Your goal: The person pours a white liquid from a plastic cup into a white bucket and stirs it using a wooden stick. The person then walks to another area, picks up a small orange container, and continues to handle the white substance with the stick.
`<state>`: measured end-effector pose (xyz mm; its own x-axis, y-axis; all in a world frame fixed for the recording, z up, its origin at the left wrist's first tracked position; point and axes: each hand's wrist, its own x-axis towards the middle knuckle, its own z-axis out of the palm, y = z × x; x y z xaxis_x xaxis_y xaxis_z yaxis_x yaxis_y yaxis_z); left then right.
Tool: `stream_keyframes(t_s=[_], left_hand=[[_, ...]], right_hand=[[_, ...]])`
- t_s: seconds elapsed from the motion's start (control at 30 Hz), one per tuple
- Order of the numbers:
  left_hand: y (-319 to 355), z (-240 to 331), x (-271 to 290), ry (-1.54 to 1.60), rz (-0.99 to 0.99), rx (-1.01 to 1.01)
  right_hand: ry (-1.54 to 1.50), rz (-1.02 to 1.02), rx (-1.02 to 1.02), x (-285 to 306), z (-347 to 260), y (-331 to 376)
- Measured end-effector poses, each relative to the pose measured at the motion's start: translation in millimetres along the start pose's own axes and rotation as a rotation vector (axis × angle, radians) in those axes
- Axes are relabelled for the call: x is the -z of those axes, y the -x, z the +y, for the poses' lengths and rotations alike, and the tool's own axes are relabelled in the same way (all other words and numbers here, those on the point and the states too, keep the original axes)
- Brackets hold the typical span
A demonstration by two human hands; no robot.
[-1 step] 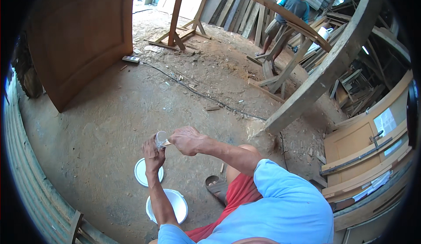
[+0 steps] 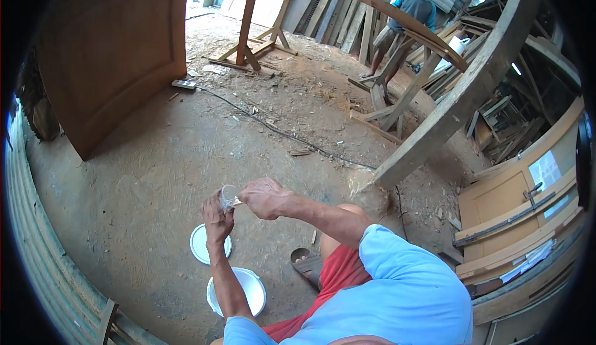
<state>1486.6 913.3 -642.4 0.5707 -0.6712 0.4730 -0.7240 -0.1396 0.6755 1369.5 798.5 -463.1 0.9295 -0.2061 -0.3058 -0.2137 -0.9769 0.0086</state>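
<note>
A small clear plastic cup (image 2: 229,193) is held up over the floor by my left hand (image 2: 217,216), its fingers wrapped round the side. My right hand (image 2: 266,199) is closed just right of the cup. A short pale piece (image 2: 236,202) juts from its fingers toward the cup; its kind is too small to make out. Below my left hand lies a round white lid (image 2: 209,246) with a blue-grey ring. Nearer to me stands a white bucket (image 2: 259,283), partly covered by my left forearm; white shows inside it.
At the left leans a brown wooden door panel (image 2: 118,59). A power strip (image 2: 184,84) and black cable (image 2: 273,129) cross the littered floor. Wooden trestles (image 2: 247,22) bear a long plank, with a person (image 2: 413,13) behind. A slanting post (image 2: 459,100) and another door (image 2: 496,221) are right.
</note>
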Motion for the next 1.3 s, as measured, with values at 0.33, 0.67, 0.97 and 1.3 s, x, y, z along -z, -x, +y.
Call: stream_keyframes(t_s=[0.33,0.67,0.97,1.3], left_hand=[[-8,8,-10,0.049,-0.049,-0.007],[2,1,1,0.07,-0.038,-0.017],[7,-4,1,0.066,-0.005,0.003],[41,-11,34,-0.089,0.047,0.047]], right_hand=[[-0.035,0.008,-0.034,2,15,10],[-0.026,-0.035,-0.015,10,2,8],[-0.018,-0.036,0.003,7,1,5],[-0.075,-0.037,0.253,-11,-20,-20]])
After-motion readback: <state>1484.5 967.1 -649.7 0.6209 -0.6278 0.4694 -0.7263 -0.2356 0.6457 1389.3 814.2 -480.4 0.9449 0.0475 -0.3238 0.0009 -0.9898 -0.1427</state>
